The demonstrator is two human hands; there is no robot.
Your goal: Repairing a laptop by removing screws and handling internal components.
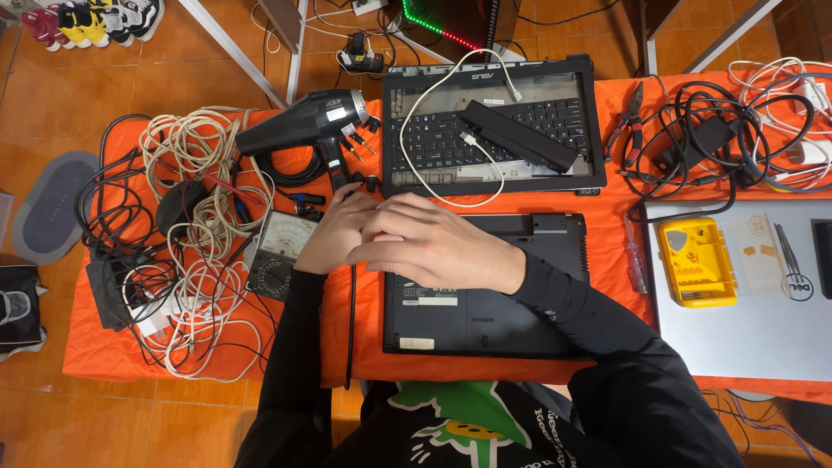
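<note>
1. Black sleeves reach forward from the bottom of the view, and both hands meet over the near-left corner of a black laptop base (485,295) that lies underside up on the orange surface (113,347).
2. Right hand (433,247) lies on top, its fingers curled loosely over the left hand (338,230). Left fingers are bent inward below it. Whether either hand grips anything I cannot tell; their cupped fingers hide what is between them.
3. A thin black cable (351,321) runs from under the hands toward the near edge of the surface.
4. The base looks closed up: its bottom cover is on, labels showing, so any work on it seems barely begun.
5. Just left of the hands sits an analogue meter (282,251), and beyond it a big tangle of white and black cords (191,251).
6. Right of the base lies a screwdriver (634,256), then a yellow tool case (696,262) and tweezers (787,251) resting on a silver laptop lid (745,329).
7. Farther off, a stripped keyboard frame (494,126) lies open with a black battery bar (517,136) and a white cable (433,165) across it; that part appears already taken apart.
8. Beside it, a black heat gun (303,126); to the far right, pliers (626,126) and more cords.
</note>
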